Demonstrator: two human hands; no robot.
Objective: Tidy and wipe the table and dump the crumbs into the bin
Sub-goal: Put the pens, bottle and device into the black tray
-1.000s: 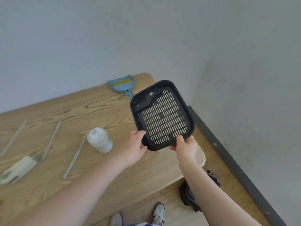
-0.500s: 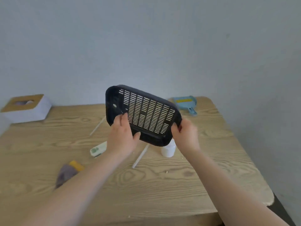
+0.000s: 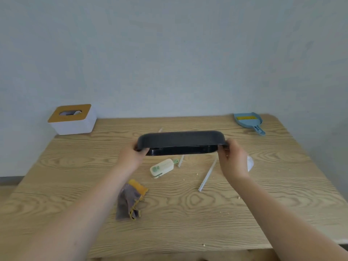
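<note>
I hold a black slotted tray level above the middle of the wooden table, seen edge-on. My left hand grips its left end and my right hand grips its right end. Under it on the table lie a small cream and green gadget, two white sticks, and a grey and yellow cloth. Small crumbs are scattered on the wood. A blue dustpan lies at the far right corner.
A white tissue box with a wooden lid stands at the far left by the wall. A white bottle is mostly hidden behind my right hand. The wall runs along the table's far edge. The bin is out of view.
My view swung from the table's right end to face it squarely. The tray, tilted up showing its slots before, has turned level and sits edge-on over the table's middle.
</note>
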